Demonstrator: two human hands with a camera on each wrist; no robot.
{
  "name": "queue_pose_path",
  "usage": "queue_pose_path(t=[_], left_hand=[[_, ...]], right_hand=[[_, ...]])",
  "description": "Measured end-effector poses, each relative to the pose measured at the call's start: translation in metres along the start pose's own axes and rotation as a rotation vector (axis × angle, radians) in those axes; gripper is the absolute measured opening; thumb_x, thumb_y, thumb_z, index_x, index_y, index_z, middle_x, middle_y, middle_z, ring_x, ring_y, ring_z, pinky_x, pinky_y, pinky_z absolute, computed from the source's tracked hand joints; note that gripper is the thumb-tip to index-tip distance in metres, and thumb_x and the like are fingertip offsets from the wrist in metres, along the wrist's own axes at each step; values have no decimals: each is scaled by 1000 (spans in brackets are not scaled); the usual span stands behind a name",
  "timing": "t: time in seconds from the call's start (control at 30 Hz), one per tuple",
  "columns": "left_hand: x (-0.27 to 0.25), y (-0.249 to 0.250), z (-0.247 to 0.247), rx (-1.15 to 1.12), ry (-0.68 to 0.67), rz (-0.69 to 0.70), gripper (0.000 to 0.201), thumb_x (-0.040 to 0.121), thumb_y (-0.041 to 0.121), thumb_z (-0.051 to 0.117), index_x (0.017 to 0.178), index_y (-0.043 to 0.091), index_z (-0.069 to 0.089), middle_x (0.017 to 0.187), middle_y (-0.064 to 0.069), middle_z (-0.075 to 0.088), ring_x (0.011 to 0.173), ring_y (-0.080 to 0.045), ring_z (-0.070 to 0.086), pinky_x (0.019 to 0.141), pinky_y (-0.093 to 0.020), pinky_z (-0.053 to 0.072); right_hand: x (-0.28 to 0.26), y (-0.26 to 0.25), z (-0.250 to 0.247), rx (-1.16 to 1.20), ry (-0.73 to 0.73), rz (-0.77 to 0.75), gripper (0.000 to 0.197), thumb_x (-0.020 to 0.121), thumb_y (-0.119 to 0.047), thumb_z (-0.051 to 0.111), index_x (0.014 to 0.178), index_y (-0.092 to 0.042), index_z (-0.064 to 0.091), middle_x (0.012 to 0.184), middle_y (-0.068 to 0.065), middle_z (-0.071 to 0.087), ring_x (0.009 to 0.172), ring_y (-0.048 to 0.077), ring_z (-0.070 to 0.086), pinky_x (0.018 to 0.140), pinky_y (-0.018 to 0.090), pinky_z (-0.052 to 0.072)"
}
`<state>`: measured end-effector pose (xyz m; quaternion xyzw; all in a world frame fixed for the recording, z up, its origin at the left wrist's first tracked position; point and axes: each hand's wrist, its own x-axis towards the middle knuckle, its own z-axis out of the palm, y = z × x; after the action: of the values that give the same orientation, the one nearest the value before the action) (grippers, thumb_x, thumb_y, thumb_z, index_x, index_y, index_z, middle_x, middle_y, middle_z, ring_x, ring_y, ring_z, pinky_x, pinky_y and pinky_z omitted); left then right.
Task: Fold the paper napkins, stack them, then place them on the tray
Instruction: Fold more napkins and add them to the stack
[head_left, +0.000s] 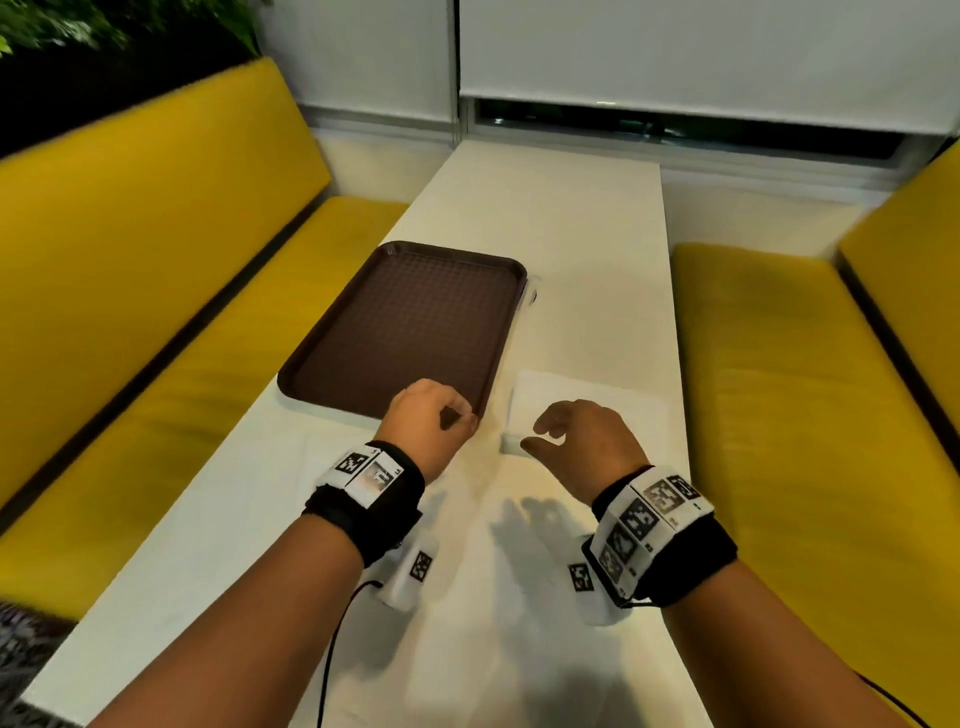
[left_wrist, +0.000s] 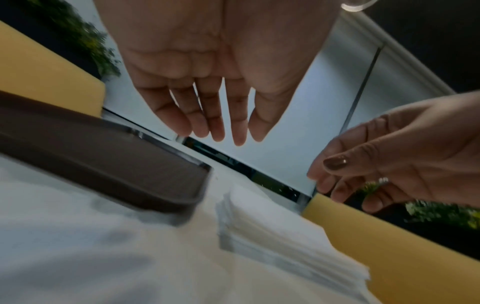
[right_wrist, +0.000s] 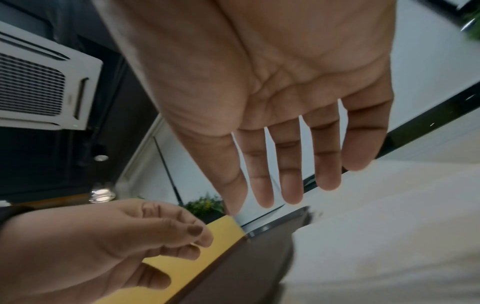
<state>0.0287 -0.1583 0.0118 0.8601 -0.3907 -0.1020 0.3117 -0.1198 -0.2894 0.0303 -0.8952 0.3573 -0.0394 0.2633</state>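
Note:
A dark brown tray (head_left: 415, 322) lies bare on the white table (head_left: 571, 234), left of centre. Just right of its near corner sits a stack of white paper napkins (head_left: 597, 395), also seen edge-on in the left wrist view as a napkin stack (left_wrist: 272, 236) beside the tray (left_wrist: 116, 164). My left hand (head_left: 460, 415) hovers over the tray's near right corner, fingers loosely bent, holding nothing. My right hand (head_left: 545, 436) hovers over the near left part of the stack, fingers relaxed and empty. The right wrist view shows its palm and straight fingers (right_wrist: 291, 185).
Yellow bench seats flank the table, one on the left (head_left: 156, 260) and one on the right (head_left: 805, 389). A wall with a white blind (head_left: 675, 52) closes the far end. Both wrists wear black bands with markers.

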Motion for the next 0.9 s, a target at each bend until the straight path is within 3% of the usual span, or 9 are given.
queue_pose_path(t=[0.13, 0.37, 0.53, 0.63, 0.77, 0.9], left_hand=[[-33, -39, -48, -27, 123, -109, 8, 87, 27, 66, 91, 20, 67, 106, 0, 56, 100, -16, 56, 89, -25, 42], [-88, -123, -109, -136, 157, -393, 10, 86, 28, 68, 86, 19, 64, 115, -6, 61, 100, -21, 59, 87, -35, 49], [-121, -171, -114, -85, 82, -478, 18, 85, 29, 70, 95, 16, 64, 118, -7, 57, 101, -23, 58, 88, -33, 48], [-132, -191, -108, -8, 27, -502, 33, 83, 34, 71, 108, 16, 60, 124, -8, 53, 108, -25, 56, 93, -35, 46], [-137, -201, -101, 145, -44, -537, 56, 82, 42, 68, 128, 19, 48, 133, -6, 45, 126, -26, 42, 101, -37, 41], [-140, -208, -94, 257, -140, -490, 61, 83, 47, 65, 133, 22, 42, 136, -3, 39, 130, -23, 31, 99, -39, 42]], right_hand=[[-21, -43, 29, 10, -116, -80, 24, 84, -50, 64, 96, -29, 67, 96, -8, 67, 98, 16, 60, 86, 32, 50], [-48, -93, 86, 2, -272, -100, 26, 85, -49, 63, 100, -28, 65, 100, -9, 65, 94, 12, 60, 84, 28, 48], [-50, -108, 120, -78, -281, -36, 48, 83, -50, 64, 124, -27, 54, 124, -1, 54, 118, 21, 50, 99, 34, 43], [-45, -120, 134, -142, -276, 18, 59, 84, -50, 64, 133, -22, 48, 129, 3, 52, 122, 25, 48, 101, 37, 42], [-37, -132, 148, -161, -260, 121, 61, 80, -59, 63, 120, -14, 53, 120, 6, 58, 110, 26, 55, 92, 38, 48], [-35, -147, 164, -301, -209, 192, 67, 76, -73, 54, 112, -16, 51, 112, 3, 58, 105, 25, 56, 90, 41, 48]])
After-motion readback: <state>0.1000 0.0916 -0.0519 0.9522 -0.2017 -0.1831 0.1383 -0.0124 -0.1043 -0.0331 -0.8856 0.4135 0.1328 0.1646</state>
